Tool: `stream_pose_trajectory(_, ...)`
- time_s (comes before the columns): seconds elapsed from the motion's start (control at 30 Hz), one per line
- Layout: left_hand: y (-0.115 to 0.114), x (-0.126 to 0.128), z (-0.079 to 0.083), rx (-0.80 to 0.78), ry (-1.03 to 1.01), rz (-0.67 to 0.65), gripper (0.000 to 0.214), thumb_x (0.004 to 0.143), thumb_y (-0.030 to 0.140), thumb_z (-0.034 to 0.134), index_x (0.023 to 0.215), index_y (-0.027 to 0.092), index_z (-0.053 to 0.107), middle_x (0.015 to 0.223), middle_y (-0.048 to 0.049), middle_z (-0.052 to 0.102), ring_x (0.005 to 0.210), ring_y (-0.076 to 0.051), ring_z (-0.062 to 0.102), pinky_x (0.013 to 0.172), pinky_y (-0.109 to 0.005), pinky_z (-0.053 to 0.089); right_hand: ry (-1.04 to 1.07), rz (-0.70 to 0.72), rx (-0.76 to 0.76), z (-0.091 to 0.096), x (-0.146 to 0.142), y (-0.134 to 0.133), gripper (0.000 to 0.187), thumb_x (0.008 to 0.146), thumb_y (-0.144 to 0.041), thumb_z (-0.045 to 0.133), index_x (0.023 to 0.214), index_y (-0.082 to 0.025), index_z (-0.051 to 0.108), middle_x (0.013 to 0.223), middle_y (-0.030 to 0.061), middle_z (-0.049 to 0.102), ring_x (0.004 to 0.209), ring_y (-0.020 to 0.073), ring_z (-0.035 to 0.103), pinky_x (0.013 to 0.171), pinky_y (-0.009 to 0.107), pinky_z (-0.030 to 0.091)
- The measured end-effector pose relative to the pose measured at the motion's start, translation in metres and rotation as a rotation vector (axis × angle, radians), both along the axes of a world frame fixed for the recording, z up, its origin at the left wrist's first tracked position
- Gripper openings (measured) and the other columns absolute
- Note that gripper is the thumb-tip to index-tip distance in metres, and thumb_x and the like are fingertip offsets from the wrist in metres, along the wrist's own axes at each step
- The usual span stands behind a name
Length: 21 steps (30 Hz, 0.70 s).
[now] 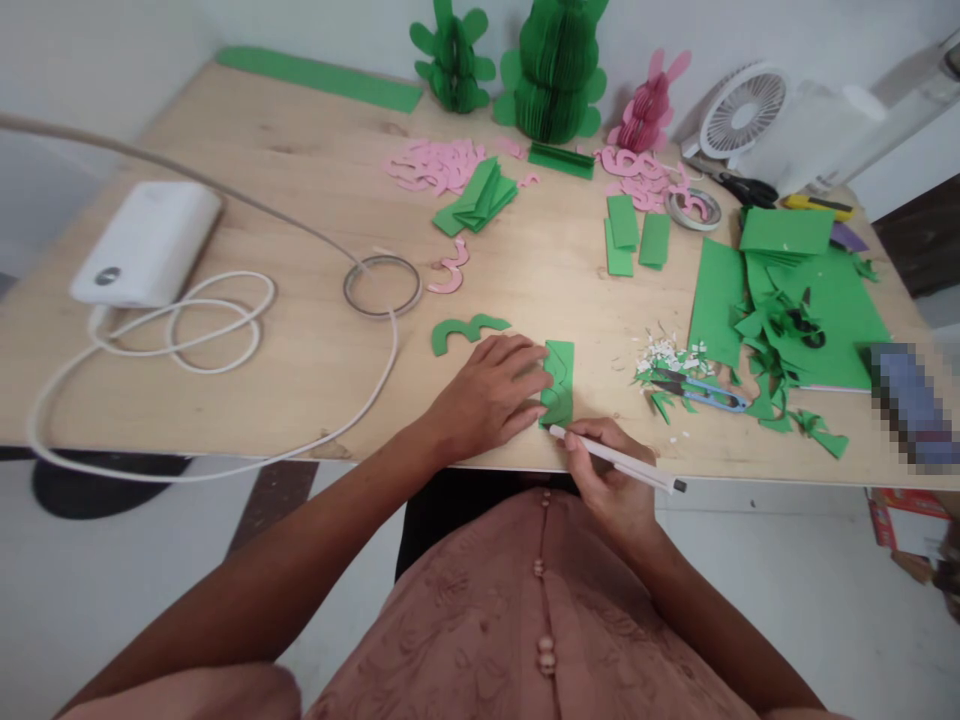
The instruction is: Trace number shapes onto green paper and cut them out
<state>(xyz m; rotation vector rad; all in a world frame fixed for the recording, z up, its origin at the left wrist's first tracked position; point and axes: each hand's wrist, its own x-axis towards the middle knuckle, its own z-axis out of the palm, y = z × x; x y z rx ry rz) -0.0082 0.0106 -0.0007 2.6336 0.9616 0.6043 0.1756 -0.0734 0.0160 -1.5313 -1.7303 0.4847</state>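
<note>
My left hand lies flat, fingers stretched out, pressing down on a folded green paper piece near the table's front edge. My right hand is closed round a white pen, its tip touching the lower edge of that green piece. A green cut-out shape lies just beyond my left hand.
A white power bank with coiled cable lies left. A tape ring sits mid-table. Snips, green scraps, pink cut-outs, paper cacti, a pink rabbit and a fan fill the right and back.
</note>
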Motion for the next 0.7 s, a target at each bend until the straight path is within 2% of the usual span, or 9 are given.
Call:
stream_pose_trajectory(0.47, -0.0004, 0.0004, -0.0003, 0.003, 0.002, -0.003, 0.020, 0.093, 0.031, 0.051, 0.103, 0.018, 0.063, 0.129, -0.0122, 0.057, 0.126, -0.030, 0.044, 0.109, -0.050, 0.033, -0.022, 0.035, 0.032, 0.0008, -0.0011, 0.0006, 0.013, 0.088, -0.025, 0.057, 0.081, -0.021, 0.067, 0.068, 0.0012, 0.072, 0.059, 0.0158, 0.066, 0.057, 0.027, 0.050)
stream_pose_trajectory(0.7, -0.0001, 0.0005, 0.0012, 0.000, 0.004, 0.000, 0.021, 0.092, 0.032, 0.052, 0.103, 0.018, 0.063, 0.129, -0.0125, 0.057, 0.125, -0.030, 0.045, 0.108, -0.050, 0.034, 0.005, 0.005, -0.005, 0.0016, -0.0003, -0.0001, 0.013, 0.086, -0.025, 0.057, 0.080, -0.021, 0.067, 0.066, 0.0009, 0.071, 0.056, 0.0155, 0.064, 0.053, 0.027, 0.049)
